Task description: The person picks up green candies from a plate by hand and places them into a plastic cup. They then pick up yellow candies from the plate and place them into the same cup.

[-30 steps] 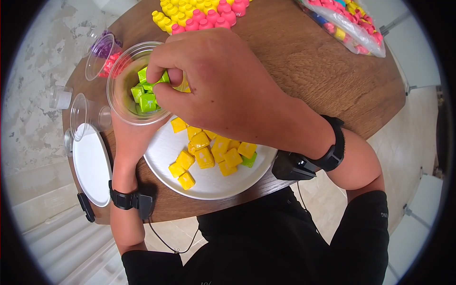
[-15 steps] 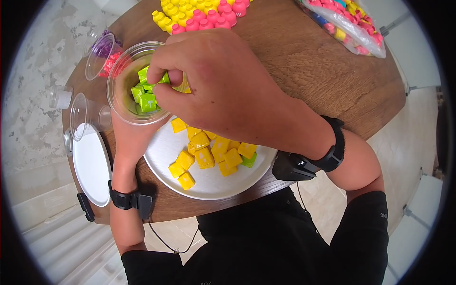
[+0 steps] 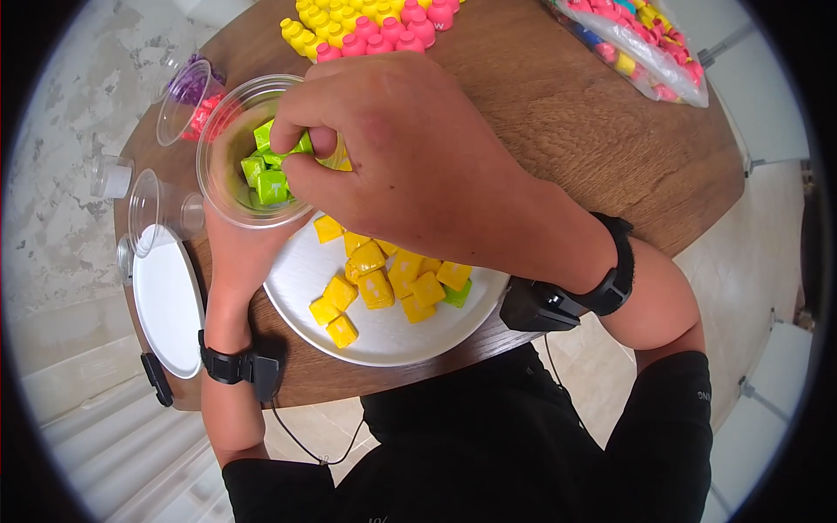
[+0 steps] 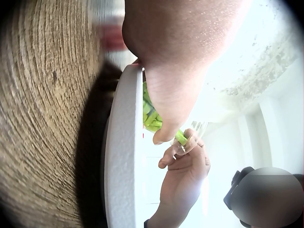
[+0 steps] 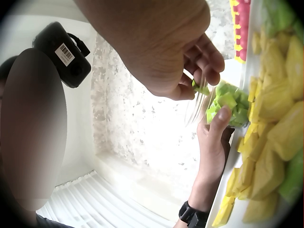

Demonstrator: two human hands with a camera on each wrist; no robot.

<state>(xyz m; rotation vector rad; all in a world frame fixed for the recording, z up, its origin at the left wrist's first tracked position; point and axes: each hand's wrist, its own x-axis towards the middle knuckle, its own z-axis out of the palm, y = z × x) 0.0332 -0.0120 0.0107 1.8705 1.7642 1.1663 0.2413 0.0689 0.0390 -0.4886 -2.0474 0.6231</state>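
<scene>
My left hand (image 3: 244, 253) grips a clear plastic cup (image 3: 214, 166), its mouth turned up toward the head camera. Several green-wrapped square candies (image 3: 271, 186) lie inside it. Over the cup's mouth is my right hand (image 3: 392, 157), thumb and forefinger pinching a green candy (image 5: 201, 89), seen best in the right wrist view. Below both hands a round white plate (image 3: 410, 350) bears a heap of yellow candies (image 3: 375, 288), with a green candy (image 3: 458, 294) at the heap's right side. My right hand covers part of the cup and the plate's far side.
Clear cups with purple candies (image 3: 187, 87) and pink candies (image 3: 202, 119) stand at the far left. Nearer are another clear cup (image 3: 148, 213) and a white oval dish (image 3: 170, 305). Yellow bottles (image 3: 336, 19) and pink bottles (image 3: 392, 35) fill the back, a plastic bag of colourful pieces (image 3: 641, 44) the back right.
</scene>
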